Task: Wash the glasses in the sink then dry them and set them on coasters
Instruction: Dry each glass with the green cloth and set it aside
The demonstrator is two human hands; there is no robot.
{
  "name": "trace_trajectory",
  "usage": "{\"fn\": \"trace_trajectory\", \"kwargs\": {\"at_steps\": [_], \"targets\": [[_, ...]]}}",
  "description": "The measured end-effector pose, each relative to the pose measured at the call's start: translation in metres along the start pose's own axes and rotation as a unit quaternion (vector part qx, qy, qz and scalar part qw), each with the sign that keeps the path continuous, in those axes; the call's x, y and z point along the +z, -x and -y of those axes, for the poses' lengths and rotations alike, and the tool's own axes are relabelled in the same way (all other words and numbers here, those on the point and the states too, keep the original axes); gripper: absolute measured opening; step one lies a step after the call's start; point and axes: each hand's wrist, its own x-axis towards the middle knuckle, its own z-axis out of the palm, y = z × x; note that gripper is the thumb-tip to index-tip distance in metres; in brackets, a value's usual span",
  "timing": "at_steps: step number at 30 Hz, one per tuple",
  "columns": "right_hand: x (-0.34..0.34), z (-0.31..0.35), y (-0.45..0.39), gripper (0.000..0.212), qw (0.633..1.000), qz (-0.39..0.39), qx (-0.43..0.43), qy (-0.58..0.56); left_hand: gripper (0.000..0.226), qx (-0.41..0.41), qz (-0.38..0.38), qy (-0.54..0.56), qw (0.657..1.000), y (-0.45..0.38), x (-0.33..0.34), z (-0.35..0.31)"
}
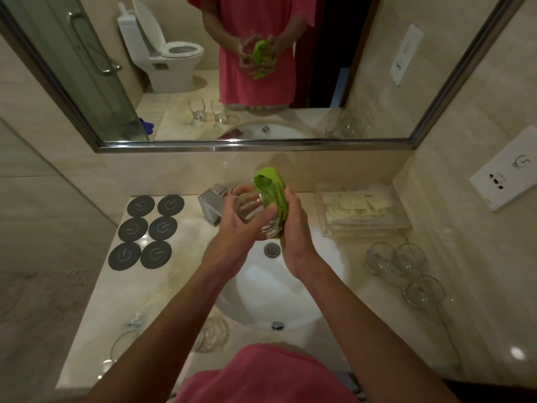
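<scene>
Glass being dried above the sink

The left hand point(236, 225) curled round a clear glass point(255, 212) held over the white sink point(290, 301) — the right hand point(293, 228) gripped a green cloth point(270, 184) against its rim. Six dark coasters point(148, 231) lay bare at left; three more glasses point(404, 271) stood at right.

Place: a bathroom.
Evidence: white sink point(261, 289) set in marble tabletop point(180, 274), wall mirror point(255, 145), toilet point(171, 53) reflected.
</scene>
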Motion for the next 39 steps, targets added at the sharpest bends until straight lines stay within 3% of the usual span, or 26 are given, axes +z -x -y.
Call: {"fn": "trace_trajectory", "kwargs": {"at_steps": [3,7,12,14,18,20,23,31,33,35,36,39], "targets": [[0.002,-0.009,0.002,0.067,0.999,-0.043,-0.027,0.013,0.069,0.016,-0.025,-0.004,1.000,0.000,0.012,0.000],[0.000,-0.018,0.012,0.036,0.996,-0.048,-0.077,0.017,0.071,0.046,-0.095,0.007,0.994,-0.005,0.019,0.007],[-0.005,-0.021,0.024,0.031,0.989,-0.064,-0.125,0.053,0.069,0.047,-0.131,0.001,0.990,-0.013,0.027,0.018],[-0.011,-0.023,0.026,0.027,0.986,-0.103,-0.118,0.056,0.073,0.033,-0.115,-0.019,0.993,-0.013,0.024,0.028],[-0.039,-0.018,0.034,0.028,0.980,-0.198,-0.019,-0.032,0.065,0.043,-0.046,-0.166,0.984,-0.012,0.025,0.045],[-0.056,-0.016,0.037,0.030,0.967,-0.255,0.002,-0.005,0.061,0.034,-0.008,-0.209,0.977,-0.014,0.030,0.055],[-0.087,-0.012,0.042,0.030,0.946,-0.322,0.019,0.040,0.074,0.018,0.053,-0.270,0.961,-0.019,0.045,0.075],[-0.197,0.008,0.081,0.031,0.896,-0.429,0.058,0.094,0.077,0.067,0.249,-0.427,0.867,-0.018,0.107,0.144],[-0.223,0.008,0.093,0.030,0.882,-0.458,0.064,0.095,0.083,0.094,0.317,-0.487,0.809,-0.020,0.122,0.163],[-0.246,0.008,0.105,0.030,0.870,-0.479,0.074,0.089,0.090,0.142,0.372,-0.574,0.716,-0.021,0.137,0.182],[-0.255,0.009,0.109,0.030,0.867,-0.484,0.082,0.087,0.092,0.142,0.386,-0.598,0.688,-0.021,0.143,0.191],[-0.279,0.011,0.119,0.031,0.854,-0.502,0.109,0.086,0.095,0.092,0.421,-0.617,0.658,-0.020,0.163,0.213]]}}
